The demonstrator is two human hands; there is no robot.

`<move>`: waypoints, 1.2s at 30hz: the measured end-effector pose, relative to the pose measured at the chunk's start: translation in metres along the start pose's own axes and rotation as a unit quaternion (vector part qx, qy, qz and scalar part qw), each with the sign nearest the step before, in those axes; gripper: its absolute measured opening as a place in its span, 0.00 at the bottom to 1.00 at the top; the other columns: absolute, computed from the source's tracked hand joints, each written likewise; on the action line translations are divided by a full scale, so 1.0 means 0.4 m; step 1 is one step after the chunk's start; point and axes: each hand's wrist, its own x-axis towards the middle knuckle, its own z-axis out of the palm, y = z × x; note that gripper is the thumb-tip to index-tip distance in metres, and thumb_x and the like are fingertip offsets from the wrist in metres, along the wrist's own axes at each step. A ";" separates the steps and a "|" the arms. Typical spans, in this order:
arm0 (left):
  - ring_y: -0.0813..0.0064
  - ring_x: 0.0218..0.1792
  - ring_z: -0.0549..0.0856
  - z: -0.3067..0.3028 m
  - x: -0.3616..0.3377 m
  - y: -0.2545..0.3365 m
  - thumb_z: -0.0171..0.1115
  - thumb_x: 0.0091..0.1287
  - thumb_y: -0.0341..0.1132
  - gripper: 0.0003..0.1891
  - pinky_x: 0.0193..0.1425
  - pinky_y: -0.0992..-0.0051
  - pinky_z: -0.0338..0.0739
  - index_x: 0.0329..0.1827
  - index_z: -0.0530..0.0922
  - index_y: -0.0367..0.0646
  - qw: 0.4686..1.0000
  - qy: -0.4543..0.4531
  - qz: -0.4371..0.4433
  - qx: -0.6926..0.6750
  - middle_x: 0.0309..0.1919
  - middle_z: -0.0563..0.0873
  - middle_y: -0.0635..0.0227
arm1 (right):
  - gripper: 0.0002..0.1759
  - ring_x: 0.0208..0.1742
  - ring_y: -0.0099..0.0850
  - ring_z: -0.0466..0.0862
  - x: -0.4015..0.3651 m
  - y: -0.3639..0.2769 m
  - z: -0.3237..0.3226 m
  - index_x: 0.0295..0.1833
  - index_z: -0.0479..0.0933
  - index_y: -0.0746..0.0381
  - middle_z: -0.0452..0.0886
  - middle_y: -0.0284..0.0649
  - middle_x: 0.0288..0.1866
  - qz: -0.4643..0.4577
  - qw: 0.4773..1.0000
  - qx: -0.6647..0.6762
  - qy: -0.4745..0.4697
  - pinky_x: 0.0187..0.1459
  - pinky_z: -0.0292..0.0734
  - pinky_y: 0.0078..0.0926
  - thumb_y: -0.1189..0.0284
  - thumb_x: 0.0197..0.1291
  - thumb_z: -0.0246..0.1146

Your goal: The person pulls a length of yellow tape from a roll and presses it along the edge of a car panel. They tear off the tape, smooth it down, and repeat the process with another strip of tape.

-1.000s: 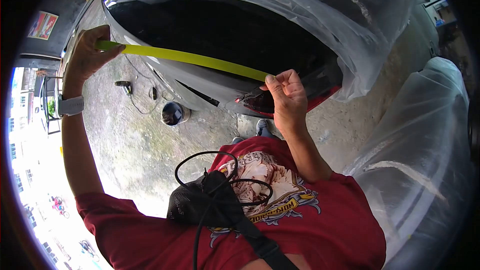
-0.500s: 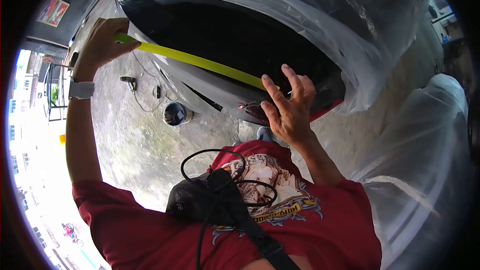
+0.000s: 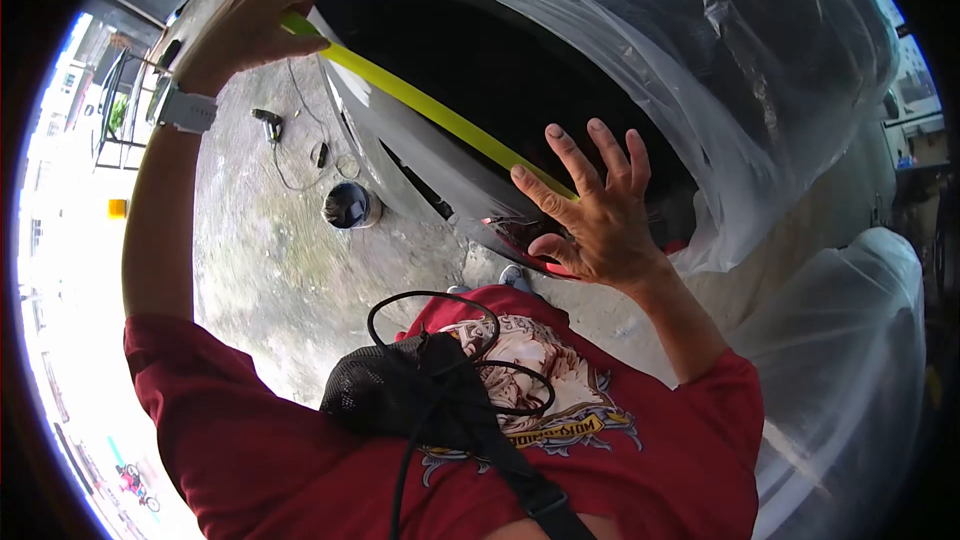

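Note:
A strip of yellow-green masking tape [image 3: 430, 106] runs taut across the edge of a car's glossy black panel [image 3: 500, 50]. My left hand [image 3: 255, 28] pinches the strip's upper-left end at the panel's far corner; whether a roll sits inside the fingers is hidden. At the other end, my right hand [image 3: 612, 215] has its fingers spread over the panel, and it covers the end of the tape. Below the strip lies a grey painted body panel [image 3: 410, 145], with a red tail light [image 3: 515, 235] close under my right thumb.
Clear plastic sheeting [image 3: 700, 140] drapes over the car, and more plastic [image 3: 850, 340] covers something at the right. On the concrete floor [image 3: 270, 250] stand a dark bucket [image 3: 350, 208] and a corded power tool [image 3: 268, 125]. A black strap [image 3: 500, 460] crosses my chest.
My left hand has moved up and right with the tape. My right hand has shifted slightly right, its fingers spreading wider. The view has moved, too.

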 end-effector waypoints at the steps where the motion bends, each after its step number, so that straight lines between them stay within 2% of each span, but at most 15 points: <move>1: 0.69 0.39 0.80 0.002 0.002 0.000 0.82 0.54 0.47 0.22 0.50 0.66 0.73 0.44 0.85 0.44 1.000 -0.004 -0.002 0.002 0.34 0.87 0.68 | 0.38 0.83 0.48 0.54 0.008 0.004 -0.002 0.73 0.76 0.38 0.59 0.36 0.84 -0.006 1.000 0.005 -0.007 0.81 0.31 0.62 0.32 0.73 0.36; 2: 0.69 0.39 0.80 0.005 0.008 0.002 0.81 0.54 0.47 0.21 0.51 0.66 0.73 0.44 0.85 0.44 1.000 -0.009 -0.005 0.003 0.35 0.88 0.68 | 0.39 0.83 0.48 0.54 0.014 0.007 -0.004 0.73 0.75 0.38 0.59 0.35 0.84 -0.012 1.000 0.010 -0.014 0.81 0.30 0.62 0.32 0.73 0.35; 3: 0.70 0.40 0.80 -0.004 0.021 0.010 0.82 0.54 0.47 0.22 0.50 0.67 0.74 0.45 0.86 0.44 0.996 -0.065 -0.041 0.037 0.37 0.88 0.68 | 0.39 0.83 0.48 0.54 0.022 0.009 -0.007 0.73 0.75 0.38 0.59 0.35 0.84 -0.018 1.000 0.012 -0.014 0.81 0.30 0.62 0.32 0.73 0.35; 4: 0.70 0.40 0.80 0.000 0.016 0.003 0.82 0.54 0.47 0.22 0.50 0.67 0.74 0.45 0.86 0.44 0.996 -0.065 -0.047 0.037 0.37 0.88 0.68 | 0.39 0.83 0.47 0.54 0.028 0.010 -0.009 0.73 0.76 0.39 0.60 0.35 0.84 -0.023 0.999 0.013 -0.020 0.81 0.30 0.63 0.32 0.73 0.35; 6: 0.68 0.38 0.81 0.022 0.002 -0.005 0.82 0.54 0.48 0.21 0.49 0.68 0.74 0.42 0.86 0.46 0.997 0.053 0.034 0.045 0.35 0.88 0.69 | 0.39 0.83 0.47 0.54 0.038 0.014 -0.011 0.73 0.76 0.39 0.60 0.36 0.83 -0.032 0.999 0.017 -0.027 0.81 0.30 0.63 0.32 0.73 0.35; 7: 0.67 0.35 0.80 0.034 -0.003 -0.007 0.82 0.54 0.49 0.20 0.49 0.69 0.74 0.39 0.86 0.46 0.984 0.153 0.092 0.013 0.34 0.88 0.69 | 0.40 0.83 0.47 0.54 0.044 0.015 -0.011 0.72 0.76 0.40 0.60 0.35 0.83 -0.036 0.999 0.015 -0.029 0.81 0.30 0.63 0.31 0.72 0.35; 8: 0.67 0.35 0.80 0.036 -0.005 -0.016 0.82 0.54 0.49 0.20 0.49 0.69 0.74 0.39 0.86 0.46 0.984 0.153 0.088 0.014 0.34 0.88 0.69 | 0.40 0.83 0.47 0.54 0.048 0.016 -0.012 0.72 0.76 0.40 0.60 0.35 0.83 -0.040 0.999 0.013 -0.032 0.81 0.29 0.63 0.31 0.72 0.34; 10: 0.66 0.34 0.81 0.009 0.004 0.013 0.82 0.53 0.48 0.20 0.49 0.68 0.74 0.38 0.85 0.45 0.995 0.058 0.051 0.069 0.34 0.88 0.68 | 0.40 0.83 0.46 0.54 0.056 0.015 -0.013 0.71 0.77 0.41 0.60 0.35 0.83 -0.046 0.998 0.016 -0.032 0.81 0.29 0.63 0.31 0.72 0.34; 17: 0.67 0.31 0.83 0.014 0.016 0.021 0.82 0.53 0.48 0.19 0.44 0.67 0.76 0.35 0.84 0.45 0.995 0.060 0.057 0.056 0.31 0.88 0.66 | 0.40 0.84 0.45 0.53 0.078 0.020 -0.011 0.70 0.78 0.43 0.60 0.35 0.83 -0.064 0.997 0.023 -0.035 0.81 0.29 0.62 0.32 0.73 0.34; 20: 0.67 0.31 0.84 0.015 0.018 0.026 0.81 0.55 0.48 0.19 0.43 0.67 0.78 0.34 0.84 0.44 0.991 0.097 0.066 0.067 0.30 0.88 0.65 | 0.40 0.84 0.44 0.53 0.082 0.021 -0.013 0.70 0.78 0.43 0.60 0.35 0.83 -0.069 0.997 0.021 -0.042 0.82 0.30 0.62 0.32 0.72 0.34; 22: 0.68 0.32 0.85 0.004 0.025 0.030 0.81 0.56 0.48 0.19 0.44 0.68 0.79 0.34 0.84 0.43 0.997 0.036 0.030 0.063 0.31 0.88 0.65 | 0.40 0.84 0.44 0.53 0.085 0.021 -0.015 0.70 0.78 0.43 0.60 0.35 0.83 -0.071 0.996 0.021 -0.043 0.82 0.30 0.62 0.32 0.72 0.35; 29: 0.66 0.33 0.86 0.016 0.028 0.031 0.81 0.56 0.49 0.19 0.43 0.68 0.80 0.33 0.84 0.45 0.992 0.091 0.068 0.058 0.32 0.88 0.66 | 0.40 0.84 0.44 0.53 0.109 0.017 -0.023 0.70 0.78 0.44 0.60 0.34 0.83 -0.078 0.995 0.019 -0.060 0.81 0.32 0.62 0.31 0.71 0.37; 32: 0.66 0.30 0.87 0.004 0.036 0.033 0.79 0.59 0.50 0.18 0.40 0.65 0.80 0.33 0.84 0.46 0.986 0.125 0.093 0.063 0.28 0.88 0.65 | 0.41 0.84 0.44 0.53 0.120 0.017 -0.021 0.70 0.78 0.44 0.60 0.34 0.83 -0.085 0.994 0.013 -0.065 0.81 0.33 0.63 0.31 0.70 0.37; 34: 0.56 0.28 0.86 -0.044 0.044 0.066 0.76 0.55 0.55 0.21 0.36 0.60 0.80 0.27 0.84 0.46 0.995 0.028 0.069 0.060 0.23 0.85 0.60 | 0.41 0.84 0.44 0.52 0.118 0.020 -0.016 0.70 0.78 0.45 0.60 0.34 0.83 -0.087 0.994 0.016 -0.066 0.81 0.33 0.63 0.30 0.70 0.38; 36: 0.55 0.28 0.86 -0.050 0.048 0.078 0.76 0.55 0.56 0.21 0.35 0.59 0.79 0.27 0.84 0.46 0.995 0.020 0.061 0.074 0.23 0.85 0.61 | 0.42 0.84 0.44 0.52 0.124 0.021 -0.014 0.70 0.78 0.45 0.60 0.34 0.83 -0.088 0.994 0.018 -0.069 0.81 0.33 0.63 0.30 0.70 0.38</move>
